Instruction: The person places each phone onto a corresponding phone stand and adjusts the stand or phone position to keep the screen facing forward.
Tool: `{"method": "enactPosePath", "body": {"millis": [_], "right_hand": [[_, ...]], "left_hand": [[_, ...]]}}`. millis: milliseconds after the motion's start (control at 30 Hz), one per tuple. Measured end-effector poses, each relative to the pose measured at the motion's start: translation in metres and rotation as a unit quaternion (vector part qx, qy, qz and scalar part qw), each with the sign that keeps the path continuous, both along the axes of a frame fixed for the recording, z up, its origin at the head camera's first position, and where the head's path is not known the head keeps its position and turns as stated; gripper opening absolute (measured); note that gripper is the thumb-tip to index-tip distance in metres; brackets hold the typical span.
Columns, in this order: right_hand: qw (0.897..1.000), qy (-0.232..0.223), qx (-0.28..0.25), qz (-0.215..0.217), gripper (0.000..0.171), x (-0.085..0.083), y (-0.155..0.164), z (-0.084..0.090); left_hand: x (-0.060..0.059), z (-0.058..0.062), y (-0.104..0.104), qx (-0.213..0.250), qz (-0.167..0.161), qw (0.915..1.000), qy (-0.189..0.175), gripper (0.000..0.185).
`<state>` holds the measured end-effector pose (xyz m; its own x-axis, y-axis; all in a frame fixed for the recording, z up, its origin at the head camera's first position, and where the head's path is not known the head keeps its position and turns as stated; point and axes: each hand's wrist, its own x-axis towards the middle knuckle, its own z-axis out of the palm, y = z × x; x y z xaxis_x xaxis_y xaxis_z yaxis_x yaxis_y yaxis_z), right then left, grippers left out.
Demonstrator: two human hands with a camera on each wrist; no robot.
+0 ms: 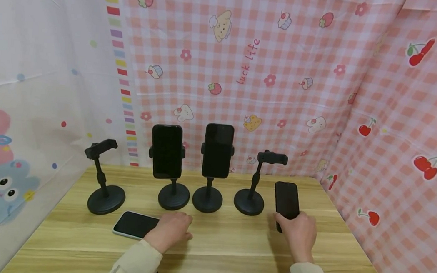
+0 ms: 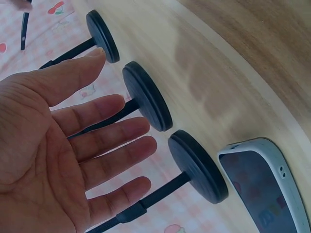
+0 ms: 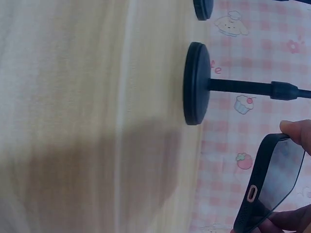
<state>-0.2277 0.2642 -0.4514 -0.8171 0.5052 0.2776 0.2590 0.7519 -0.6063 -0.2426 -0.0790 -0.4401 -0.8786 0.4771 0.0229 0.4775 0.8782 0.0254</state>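
My right hand (image 1: 299,235) grips the lower end of a black smartphone (image 1: 287,199), holding it raised at the right side of the table. In the right wrist view the dark case edge of that phone (image 3: 260,179) shows between thumb and fingers. My left hand (image 1: 171,230) hovers with fingers extended and holds nothing; its palm shows in the left wrist view. Just left of it a light-cased smartphone (image 1: 134,225) lies screen up on the table. Nearest the right hand stands a black phone stand (image 1: 250,202) with a bare clamp.
Two black stands in the middle carry upright smartphones, one on the left (image 1: 166,152) and one on the right (image 1: 218,151). Another bare-clamped stand (image 1: 105,199) is at the far left. Patterned cloth (image 1: 243,92) hangs behind the wooden table (image 1: 227,245).
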Motion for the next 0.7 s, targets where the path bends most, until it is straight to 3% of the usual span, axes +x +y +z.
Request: {"method": "enactPosePath", "body": {"millis": [200, 467, 700], "right_hand": [[1.000, 0.029, -0.006, -0.005, 0.070, 0.000, -0.002, 0.011], [0.998, 0.064, -0.010, -0.005, 0.062, -0.001, -0.004, 0.032], [0.997, 0.070, -0.013, -0.004, 0.067, 0.000, -0.005, 0.048]], "left_hand": [[-0.002, -0.002, 0.004, -0.003, -0.006, 0.9999, 0.014, 0.030], [-0.003, 0.002, 0.010, -0.001, -0.016, 0.9996, 0.024, 0.028], [-0.005, 0.005, 0.016, 0.015, -0.050, 0.9971, 0.055, 0.025]]}}
